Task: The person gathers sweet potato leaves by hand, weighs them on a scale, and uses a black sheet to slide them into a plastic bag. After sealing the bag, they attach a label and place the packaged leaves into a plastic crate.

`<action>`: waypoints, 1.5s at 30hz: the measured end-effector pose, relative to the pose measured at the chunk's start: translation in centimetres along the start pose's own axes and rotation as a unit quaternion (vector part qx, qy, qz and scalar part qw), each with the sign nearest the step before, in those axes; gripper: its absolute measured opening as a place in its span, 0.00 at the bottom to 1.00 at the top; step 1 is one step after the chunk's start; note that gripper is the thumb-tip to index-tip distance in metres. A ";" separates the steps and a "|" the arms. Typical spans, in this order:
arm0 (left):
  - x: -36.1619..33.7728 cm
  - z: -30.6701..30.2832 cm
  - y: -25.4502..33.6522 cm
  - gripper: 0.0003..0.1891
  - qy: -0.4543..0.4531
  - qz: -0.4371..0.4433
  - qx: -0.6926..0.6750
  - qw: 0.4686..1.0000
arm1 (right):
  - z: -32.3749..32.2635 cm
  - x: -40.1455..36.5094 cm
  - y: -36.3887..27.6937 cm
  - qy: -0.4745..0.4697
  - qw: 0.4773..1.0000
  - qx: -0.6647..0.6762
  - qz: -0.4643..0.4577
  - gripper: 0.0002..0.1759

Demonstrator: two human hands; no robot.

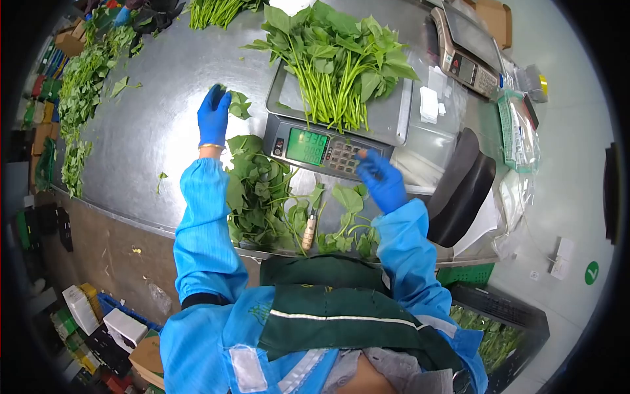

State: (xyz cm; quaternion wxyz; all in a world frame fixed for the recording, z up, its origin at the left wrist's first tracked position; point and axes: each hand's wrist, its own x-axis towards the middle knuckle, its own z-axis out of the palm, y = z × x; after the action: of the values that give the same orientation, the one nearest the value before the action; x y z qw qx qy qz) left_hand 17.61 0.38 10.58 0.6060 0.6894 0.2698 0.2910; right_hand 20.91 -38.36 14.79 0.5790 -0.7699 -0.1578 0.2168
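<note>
A bunch of leafy greens (338, 72) lies on the pan of a scale (279, 98), stems toward me. The scale's green display (307, 146) is lit. My left hand (213, 118), in a blue glove, is over the metal table, fingers pressed near a loose leaf (239, 105); what it holds, if anything, is hidden. Just right of the scale's keypad (342, 156) is my gloved right hand (382, 181), fingers curled and a bare fingertip showing. Loose greens (256, 197) and a knife with a wooden handle (308, 233) lie between me and the scale.
More greens (82, 98) line the table's left side, and another bunch (220, 12) is at the back. A second scale (462, 62) stands back right. A dark curved object (462, 187) is beside my right arm, with a green basket (515, 131) beyond.
</note>
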 end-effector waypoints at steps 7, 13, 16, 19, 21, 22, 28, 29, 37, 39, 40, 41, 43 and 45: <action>1.4 9.7 5.2 0.43 -0.146 -0.069 0.005 0.987 | -4.0 8.6 -3.5 0.142 0.980 0.116 0.075 0.29; 1.0 18.1 6.2 0.28 -0.260 0.030 -0.061 0.963 | -2.2 18.1 -0.4 -0.067 0.914 0.336 0.219 0.24; -0.2 19.7 6.6 0.22 -0.235 -0.121 -0.148 0.953 | 0.5 16.8 -2.5 -0.022 0.910 0.390 0.136 0.28; -2.9 20.0 9.2 0.18 -0.235 -0.215 -0.280 0.906 | 0.7 13.7 -5.8 0.051 0.958 0.275 0.059 0.30; -4.4 20.8 9.8 0.18 -0.266 -0.209 -0.318 0.885 | -0.7 12.9 -4.3 0.081 0.987 0.140 0.000 0.32; -5.7 21.2 10.8 0.19 -0.278 -0.197 -0.322 0.883 | -1.0 11.5 -4.6 0.113 0.983 0.135 -0.055 0.32; -14.9 28.5 12.5 0.23 -0.355 -0.153 -0.250 0.888 | -6.7 1.8 -5.1 0.218 0.945 0.242 -0.022 0.26; -16.5 29.4 13.4 0.23 -0.425 -0.142 -0.210 0.869 | -8.0 -0.1 -4.4 0.271 0.938 0.214 -0.034 0.26; -28.5 41.0 7.8 0.24 -0.606 -0.198 -0.121 0.761 | -18.9 -10.9 6.6 0.489 0.867 -0.085 0.039 0.38; -31.2 40.6 6.9 0.27 -0.562 -0.135 -0.136 0.805 | -19.6 -10.3 8.0 0.473 0.832 -0.228 0.180 0.43; -32.4 40.2 6.3 0.30 -0.512 -0.078 -0.152 0.842 | -19.4 -9.9 8.8 0.430 0.763 -0.363 0.318 0.48; -32.4 40.3 5.7 0.37 -0.519 0.003 -0.042 0.854 | -19.5 -9.8 10.1 0.342 0.777 -0.385 0.361 0.51; -33.2 40.5 4.8 0.41 -0.428 0.143 0.154 0.879 | -19.2 -9.7 11.5 0.249 0.793 -0.403 0.383 0.55; -33.5 40.7 4.2 0.44 -0.382 0.213 0.201 0.877 | -19.9 -11.3 11.9 0.243 0.851 -0.359 0.297 0.52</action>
State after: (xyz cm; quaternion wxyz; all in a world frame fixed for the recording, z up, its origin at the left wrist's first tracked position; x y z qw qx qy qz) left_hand 24.40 -52.02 8.35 0.4340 0.8946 -0.0834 0.0664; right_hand 21.46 -63.64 9.76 0.1904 -0.9624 0.1575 0.1128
